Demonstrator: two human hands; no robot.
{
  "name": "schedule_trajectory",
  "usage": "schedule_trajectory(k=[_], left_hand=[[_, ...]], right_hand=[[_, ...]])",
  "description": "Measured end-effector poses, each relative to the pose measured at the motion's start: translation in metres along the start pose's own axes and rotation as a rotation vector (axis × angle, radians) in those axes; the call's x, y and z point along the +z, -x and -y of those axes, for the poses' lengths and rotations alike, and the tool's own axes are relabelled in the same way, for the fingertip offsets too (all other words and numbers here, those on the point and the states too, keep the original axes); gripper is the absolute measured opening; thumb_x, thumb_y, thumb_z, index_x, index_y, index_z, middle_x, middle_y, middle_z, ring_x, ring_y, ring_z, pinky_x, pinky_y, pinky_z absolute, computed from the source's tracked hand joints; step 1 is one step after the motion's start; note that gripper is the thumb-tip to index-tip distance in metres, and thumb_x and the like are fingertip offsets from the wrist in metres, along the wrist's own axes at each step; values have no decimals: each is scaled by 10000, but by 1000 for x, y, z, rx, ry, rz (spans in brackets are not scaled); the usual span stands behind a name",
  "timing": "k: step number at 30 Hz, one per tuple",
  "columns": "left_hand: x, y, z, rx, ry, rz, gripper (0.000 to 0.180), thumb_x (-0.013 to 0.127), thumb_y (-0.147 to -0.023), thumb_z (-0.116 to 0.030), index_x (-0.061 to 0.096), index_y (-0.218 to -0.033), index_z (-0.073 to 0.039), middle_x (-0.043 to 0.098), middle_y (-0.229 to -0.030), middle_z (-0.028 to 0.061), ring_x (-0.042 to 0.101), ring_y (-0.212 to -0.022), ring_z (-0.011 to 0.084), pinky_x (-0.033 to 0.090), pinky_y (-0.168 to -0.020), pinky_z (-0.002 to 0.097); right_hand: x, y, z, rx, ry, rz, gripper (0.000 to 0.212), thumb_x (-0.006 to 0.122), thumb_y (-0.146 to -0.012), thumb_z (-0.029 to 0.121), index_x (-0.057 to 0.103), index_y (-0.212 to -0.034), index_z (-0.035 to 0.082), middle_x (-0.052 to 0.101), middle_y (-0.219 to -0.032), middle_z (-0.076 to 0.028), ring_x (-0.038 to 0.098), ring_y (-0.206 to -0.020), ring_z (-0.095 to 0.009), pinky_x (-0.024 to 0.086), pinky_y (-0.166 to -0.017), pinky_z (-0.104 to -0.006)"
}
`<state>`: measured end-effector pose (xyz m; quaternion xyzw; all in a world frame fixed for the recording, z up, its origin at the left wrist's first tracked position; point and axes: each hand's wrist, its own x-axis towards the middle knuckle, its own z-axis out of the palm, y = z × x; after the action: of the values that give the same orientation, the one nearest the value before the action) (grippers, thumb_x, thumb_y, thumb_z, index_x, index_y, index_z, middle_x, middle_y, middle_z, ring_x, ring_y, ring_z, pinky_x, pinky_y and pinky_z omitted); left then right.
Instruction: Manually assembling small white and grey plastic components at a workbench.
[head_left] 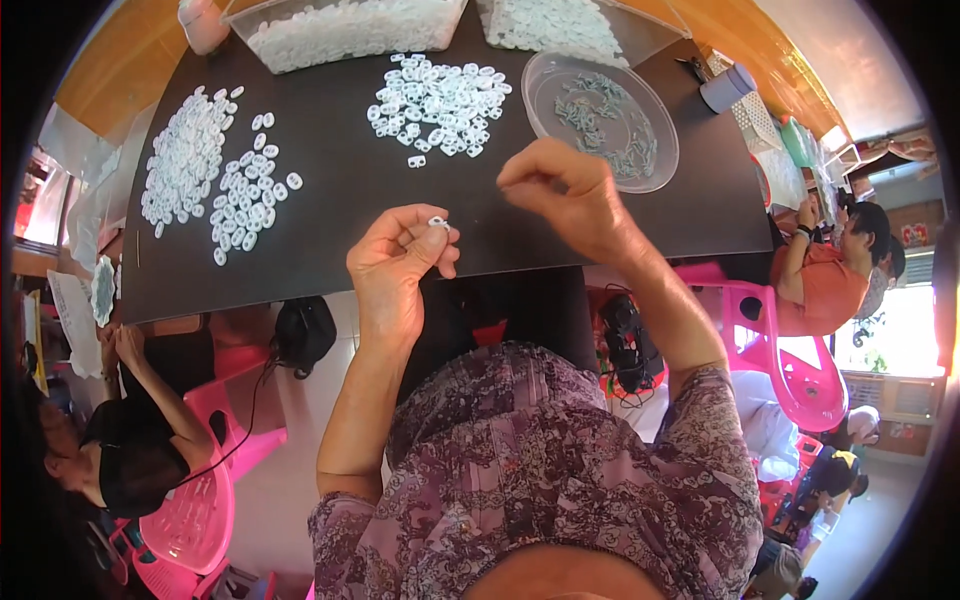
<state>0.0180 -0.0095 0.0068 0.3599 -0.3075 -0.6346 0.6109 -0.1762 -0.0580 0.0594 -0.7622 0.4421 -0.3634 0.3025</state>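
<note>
Between thumb and fingertips, my left hand (395, 255) pinches a small white plastic piece (438, 222) above the table's near edge. My right hand (570, 190) hovers to its right, thumb and fingers pressed together; anything in them is too small to make out. Beyond both hands lies a loose pile of small white pieces with holes (440, 105). A round clear plastic tray (668, 165) just past my right hand bears several heaps of tiny grey-green parts (590, 110).
On the dark table (330, 200), white oval pieces (185, 160) are heaped at the left, with a looser group (248, 195) beside them. Two clear bins of white pieces stand at the back. A lidded cup (727, 88) is at the far right. Other people sit on both sides, near pink chairs (805, 385).
</note>
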Motion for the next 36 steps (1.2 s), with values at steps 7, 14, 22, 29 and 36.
schedule_trajectory(k=[7, 14, 22, 29, 36], left_hand=[[1, 11, -1, 52, -30, 17, 155, 630, -820, 7, 615, -963, 64, 641, -793, 111, 583, -614, 123, 470, -527, 221], [1, 18, -1, 84, -117, -7, 163, 635, -829, -9, 619, -976, 59, 635, -808, 74, 564, -628, 95, 456, -535, 200], [-2, 21, -1, 96, -151, -21, 160, 640, -830, -23, 621, -971, 51, 632, -813, 64, 558, -634, 85, 451, -538, 193], [0, 21, 0, 113, -223, -37, 150, 635, -835, -34, 632, -959, 49, 641, -800, 70, 568, -625, 86, 463, -538, 194], [-2, 23, 6, 264, -404, -15, 116, 619, -844, -20, 639, -941, 39, 590, -782, 20, 535, -627, 60, 439, -541, 177]], right_hand=[[33, 8, 17, 188, -373, 204, 85, 633, -797, 18, 621, -881, 5, 593, -822, 2, 533, -760, -40, 433, -675, -205], [39, 12, 15, 247, -407, 204, 108, 643, -818, 43, 600, -909, 3, 589, -823, 6, 534, -771, -36, 441, -689, -198], [42, 13, 17, 235, -353, 206, 109, 645, -817, 49, 598, -906, 8, 590, -826, 11, 535, -770, -31, 445, -686, -196], [45, 13, 14, 241, -344, 200, 104, 642, -817, 50, 598, -903, 13, 589, -813, 19, 530, -749, -23, 436, -660, -187], [48, 15, 15, 280, -374, 193, 105, 643, -802, 36, 597, -893, 11, 593, -789, 16, 535, -723, -24, 439, -635, -185]])
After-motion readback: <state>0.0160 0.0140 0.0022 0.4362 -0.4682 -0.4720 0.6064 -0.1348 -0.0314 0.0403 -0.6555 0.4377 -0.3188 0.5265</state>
